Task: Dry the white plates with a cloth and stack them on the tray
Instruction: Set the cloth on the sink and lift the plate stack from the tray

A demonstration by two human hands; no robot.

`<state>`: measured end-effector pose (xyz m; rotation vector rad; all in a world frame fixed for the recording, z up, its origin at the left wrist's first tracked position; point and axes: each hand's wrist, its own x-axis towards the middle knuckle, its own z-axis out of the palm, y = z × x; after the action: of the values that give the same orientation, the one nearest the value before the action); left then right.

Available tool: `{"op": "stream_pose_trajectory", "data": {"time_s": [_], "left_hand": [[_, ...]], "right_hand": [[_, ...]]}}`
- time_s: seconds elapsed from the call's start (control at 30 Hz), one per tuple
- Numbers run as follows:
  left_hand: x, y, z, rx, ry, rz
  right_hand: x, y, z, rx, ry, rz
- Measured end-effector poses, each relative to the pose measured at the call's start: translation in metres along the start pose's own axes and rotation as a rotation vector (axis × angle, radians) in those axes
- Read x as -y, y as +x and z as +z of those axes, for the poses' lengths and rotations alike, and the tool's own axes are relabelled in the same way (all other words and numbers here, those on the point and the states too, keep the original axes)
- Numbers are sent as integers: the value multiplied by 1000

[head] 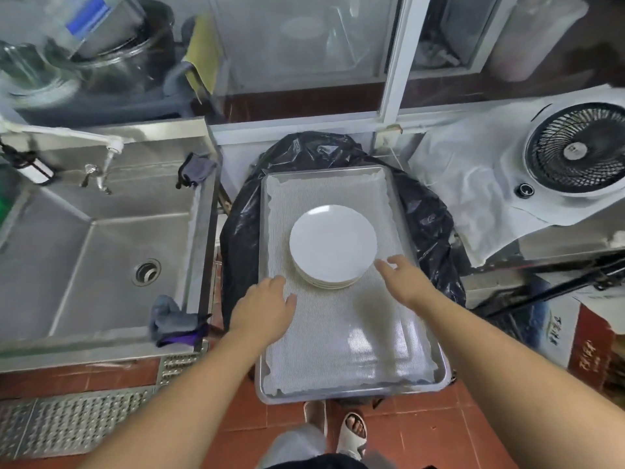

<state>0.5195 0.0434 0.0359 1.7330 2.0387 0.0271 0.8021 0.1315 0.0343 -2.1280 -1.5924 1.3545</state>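
Note:
A stack of several round white plates (333,244) rests on a metal tray (439,370) lined with a pale mesh mat. My left hand (265,308) hovers over the mat just left of and below the stack, fingers apart, holding nothing. My right hand (404,275) reaches toward the stack's lower right edge, fingers spread and empty, its fingertips close to the plates. A grey and purple cloth (174,321) lies bunched on the sink's near right corner. A second dark grey cloth (196,170) hangs over the sink's far right rim.
The tray sits on a bin covered by a black plastic bag (429,214). A steel sink (94,252) with a tap (98,179) is to the left. A white fan (575,150) stands at the right. A box (592,346) is at the lower right. My sandalled feet (351,431) are below on red tiles.

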Motion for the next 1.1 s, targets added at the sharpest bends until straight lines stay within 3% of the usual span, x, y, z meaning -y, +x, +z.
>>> {"op": "stream_pose_trajectory", "data": {"time_s": [0.27, 0.47, 0.77, 1.1], "left_hand": [[11, 89, -3, 30, -241, -55], [10, 137, 6, 148, -516, -171], [5, 177, 21, 284, -981, -492], [5, 192, 28, 374, -1224, -555]], "right_hand": [[19, 67, 10, -4, 327, 193], [20, 98, 26, 0, 466, 307], [31, 123, 30, 38, 686, 321], [21, 142, 33, 185, 781, 332]]}}
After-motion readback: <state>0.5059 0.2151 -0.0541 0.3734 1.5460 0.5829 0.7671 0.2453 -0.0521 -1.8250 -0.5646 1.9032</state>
